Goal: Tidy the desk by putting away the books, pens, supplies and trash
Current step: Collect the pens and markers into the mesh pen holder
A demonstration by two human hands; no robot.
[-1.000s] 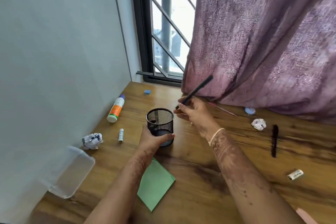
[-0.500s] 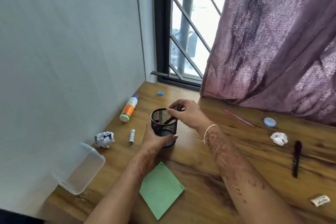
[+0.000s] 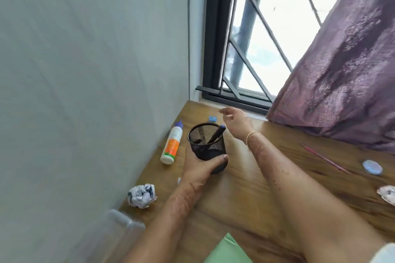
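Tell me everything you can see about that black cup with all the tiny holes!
The pen cup is round, black and made of what looks like wire mesh, with an open top and a solid rim. It looks slightly tilted, low over the wooden desk; whether it touches is unclear. The left hand wraps around its lower part, thumb across the front. Inside, a dark pen with a blue end leans against the rim. The right hand is open behind it, not touching.

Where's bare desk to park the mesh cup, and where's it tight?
Free: the wood between the two forearms, in front of the mesh cup, and the strip from the right forearm to the pink pencil. Tight: the wall side, with glue bottle, crumpled paper and clear tub.
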